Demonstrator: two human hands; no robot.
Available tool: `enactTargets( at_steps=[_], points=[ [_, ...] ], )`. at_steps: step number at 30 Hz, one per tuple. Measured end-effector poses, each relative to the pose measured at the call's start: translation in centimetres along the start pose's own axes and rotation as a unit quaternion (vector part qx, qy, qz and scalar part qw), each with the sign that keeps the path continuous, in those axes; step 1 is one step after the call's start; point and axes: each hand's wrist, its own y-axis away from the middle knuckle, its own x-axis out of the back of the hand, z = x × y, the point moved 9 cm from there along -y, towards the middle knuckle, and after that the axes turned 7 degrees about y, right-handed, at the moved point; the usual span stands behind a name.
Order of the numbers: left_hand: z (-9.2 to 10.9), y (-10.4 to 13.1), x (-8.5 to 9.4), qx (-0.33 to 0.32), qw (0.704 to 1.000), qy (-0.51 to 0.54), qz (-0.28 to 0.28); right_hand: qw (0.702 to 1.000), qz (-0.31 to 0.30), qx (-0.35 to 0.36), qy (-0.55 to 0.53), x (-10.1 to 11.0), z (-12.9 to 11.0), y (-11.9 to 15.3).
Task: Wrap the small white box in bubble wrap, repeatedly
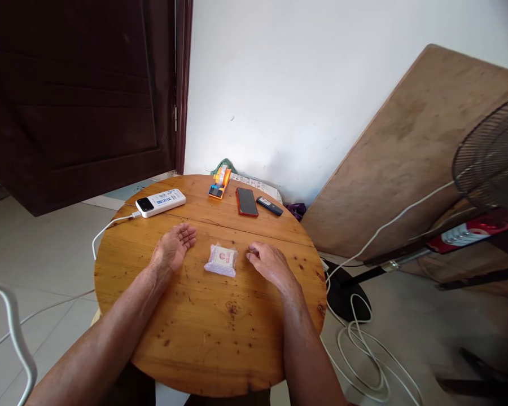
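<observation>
On the round wooden table point(211, 338), a small item in bubble wrap point(221, 260) lies between my two hands, with red print showing through the wrap. My left hand point(175, 246) rests to its left, palm turned up and inward, fingers loosely extended and holding nothing. To the right of the package is my right hand point(268, 262), palm down, with its fingers bent; nothing shows in it. Neither hand touches the package.
Toward the table's back are a white power bank point(163, 202) with a cable, an orange tape dispenser point(220, 183), a red-edged phone point(247, 202) and a dark blue device point(270, 206). A fan point(495, 152) stands at the right.
</observation>
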Motion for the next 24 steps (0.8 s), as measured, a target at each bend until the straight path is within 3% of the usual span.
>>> enactTargets(
  at_steps=[7,13,19,24],
  points=[
    [0.0,0.1,0.0,0.005,1.0,0.004,0.003,1.0,0.017,0.008,-0.017,0.1,-0.1,0.0],
    [-0.1,0.1,-0.1,0.011,1.0,0.009,0.001,0.994,0.087,0.025,-0.054,1.2,-0.9,0.3],
    [0.0,0.1,0.0,0.017,1.0,0.023,0.003,0.991,0.114,-0.011,-0.077,1.3,0.0,0.1],
    [-0.1,0.2,-0.2,0.026,0.999,0.029,-0.007,0.996,0.07,-0.012,-0.05,0.6,-0.2,-0.1]
  ],
)
